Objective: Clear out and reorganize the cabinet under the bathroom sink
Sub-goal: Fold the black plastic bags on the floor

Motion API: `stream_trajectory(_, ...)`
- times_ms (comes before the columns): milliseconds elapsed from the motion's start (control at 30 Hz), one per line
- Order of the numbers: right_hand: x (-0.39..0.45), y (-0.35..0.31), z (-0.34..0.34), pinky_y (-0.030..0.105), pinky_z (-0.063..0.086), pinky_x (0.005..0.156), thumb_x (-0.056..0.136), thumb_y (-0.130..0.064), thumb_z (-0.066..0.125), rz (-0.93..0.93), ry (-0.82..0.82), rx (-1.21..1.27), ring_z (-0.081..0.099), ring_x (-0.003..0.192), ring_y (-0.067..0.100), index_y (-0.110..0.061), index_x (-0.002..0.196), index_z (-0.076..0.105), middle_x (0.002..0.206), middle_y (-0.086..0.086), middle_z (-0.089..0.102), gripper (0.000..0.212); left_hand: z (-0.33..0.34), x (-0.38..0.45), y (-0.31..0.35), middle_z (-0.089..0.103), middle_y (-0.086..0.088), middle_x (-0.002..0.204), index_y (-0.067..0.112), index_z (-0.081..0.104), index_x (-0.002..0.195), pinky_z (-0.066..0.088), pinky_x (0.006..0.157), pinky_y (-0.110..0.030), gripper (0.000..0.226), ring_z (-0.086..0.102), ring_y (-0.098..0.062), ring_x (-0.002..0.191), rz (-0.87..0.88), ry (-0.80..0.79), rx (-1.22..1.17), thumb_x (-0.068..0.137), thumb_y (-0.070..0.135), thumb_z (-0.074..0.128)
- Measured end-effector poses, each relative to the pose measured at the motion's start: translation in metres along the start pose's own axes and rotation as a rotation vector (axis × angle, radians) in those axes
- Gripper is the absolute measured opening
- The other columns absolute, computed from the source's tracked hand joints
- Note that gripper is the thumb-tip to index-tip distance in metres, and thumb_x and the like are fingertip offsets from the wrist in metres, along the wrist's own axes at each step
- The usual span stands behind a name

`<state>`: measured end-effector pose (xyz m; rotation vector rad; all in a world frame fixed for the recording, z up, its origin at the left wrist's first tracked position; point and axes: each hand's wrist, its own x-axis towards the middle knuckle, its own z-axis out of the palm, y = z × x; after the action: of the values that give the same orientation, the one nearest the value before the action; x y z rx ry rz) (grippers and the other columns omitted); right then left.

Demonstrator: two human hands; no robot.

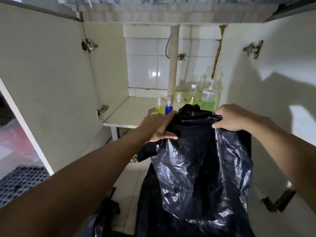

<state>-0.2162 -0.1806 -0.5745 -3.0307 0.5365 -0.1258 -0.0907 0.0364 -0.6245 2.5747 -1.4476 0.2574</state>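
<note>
A black plastic bag (201, 165) hangs in front of the open cabinet, held up by its top edge. My left hand (159, 127) grips the bag's left upper edge, thumb on the front. My right hand (234, 118) pinches a bunched part of the top edge on the right. Behind the bag, on the cabinet shelf (130, 115), stand a small yellow-liquid bottle (159, 107), a small blue-liquid bottle (169, 107), a clear bottle with a little green liquid (193, 95) and a pump bottle of green liquid (209, 98). The bag hides the shelf's front right part.
Both cabinet doors stand open, the left door (47, 79) and the right door (273, 86). A ribbed drain hose (173, 62) runs down the tiled back wall. More black plastic (150, 211) lies on the tiled floor below. A patterned mat (18, 182) lies at the far left.
</note>
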Motion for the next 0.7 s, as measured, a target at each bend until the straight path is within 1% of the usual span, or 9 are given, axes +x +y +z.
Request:
stream_trajectory(67,0.011,0.007,0.018,0.031,0.042,0.061,0.084,-0.017,0.063,0.024,0.053,-0.047,0.057,0.072,0.029,-0.005,0.077,0.054,0.082,0.015,0.058,0.017,0.006,0.011,-0.002,0.064,-0.01,0.11,0.024,0.047,0.126,0.043,0.074,-0.034,0.044,0.06,-0.031,0.102,-0.07,-0.057,0.122,0.087,0.039,0.061)
stream_trajectory(133,0.018,0.011,0.032,0.028,0.039,0.059,0.087,-0.017,0.059,0.035,0.147,-0.101,0.055,0.069,0.029,-0.007,0.071,0.047,0.071,0.009,0.052,0.023,0.008,0.02,-0.004,0.062,-0.009,0.104,0.022,0.057,0.111,0.043,0.071,-0.034,0.021,0.059,-0.031,0.1,-0.156,-0.024,0.167,0.091,0.027,0.056)
stream_trajectory(200,0.021,0.013,0.041,0.029,0.037,0.06,0.09,-0.021,0.056,0.04,0.311,-0.095,0.055,0.07,0.032,-0.008,0.075,0.047,0.067,0.006,0.047,0.022,0.007,0.028,-0.007,0.058,-0.007,0.094,0.019,0.06,0.106,0.043,0.067,-0.033,0.017,0.06,-0.03,0.093,-0.252,0.004,0.151,0.09,0.021,0.055)
stream_trajectory(300,0.02,0.014,0.045,0.032,0.036,0.06,0.09,-0.022,0.056,0.05,0.59,0.066,0.058,0.076,0.038,-0.009,0.078,0.047,0.078,0.017,0.059,0.021,-0.008,0.035,-0.009,0.056,-0.003,0.083,0.016,0.065,0.103,0.041,0.062,-0.031,0.017,0.06,-0.027,0.079,-0.307,0.062,0.183,0.089,0.018,0.056)
stream_trajectory(400,0.014,0.016,0.046,0.034,0.041,0.065,0.088,-0.019,0.06,-0.014,0.688,0.173,0.06,0.082,0.038,-0.001,0.09,0.058,0.089,0.019,0.064,0.018,-0.028,0.031,-0.012,0.063,-0.005,0.098,0.023,0.067,0.106,0.04,0.063,-0.03,0.024,0.062,-0.028,0.088,-0.276,0.102,0.227,0.084,0.014,0.06)
stream_trajectory(467,0.003,0.02,0.05,0.034,0.046,0.067,0.086,-0.016,0.062,-0.045,0.649,0.216,0.062,0.082,0.036,-0.002,0.092,0.062,0.089,0.017,0.066,0.016,-0.03,0.02,-0.01,0.064,-0.003,0.107,0.029,0.066,0.108,0.042,0.065,-0.03,0.028,0.062,-0.027,0.093,-0.234,0.062,0.206,0.083,0.016,0.062)
stream_trajectory(533,-0.011,0.026,0.055,0.035,0.048,0.066,0.085,-0.016,0.063,-0.041,0.544,0.202,0.062,0.08,0.035,-0.003,0.091,0.063,0.085,0.016,0.065,0.015,-0.02,0.005,-0.001,0.062,-0.002,0.111,0.033,0.063,0.112,0.046,0.07,-0.03,0.031,0.061,-0.026,0.095,-0.179,-0.032,0.184,0.085,0.019,0.06)
stream_trajectory(600,-0.027,0.029,0.065,0.033,0.045,0.062,0.086,-0.019,0.062,-0.001,0.289,0.126,0.059,0.073,0.032,-0.002,0.085,0.061,0.075,0.013,0.059,0.017,0.001,-0.013,0.011,0.061,-0.003,0.112,0.032,0.06,0.117,0.048,0.072,-0.031,0.035,0.059,-0.026,0.096,-0.123,-0.159,0.186,0.085,0.018,0.059)
stream_trajectory(700,-0.047,0.033,0.1,0.03,0.033,0.055,0.086,-0.018,0.061,0.045,-0.15,-0.004,0.043,0.056,0.022,-0.012,0.064,0.038,0.063,0.003,0.042,0.032,0.047,-0.04,0.028,0.064,-0.006,0.106,0.026,0.06,0.116,0.053,0.072,-0.034,0.033,0.06,-0.027,0.09,-0.024,-0.394,0.203,0.084,0.018,0.059)
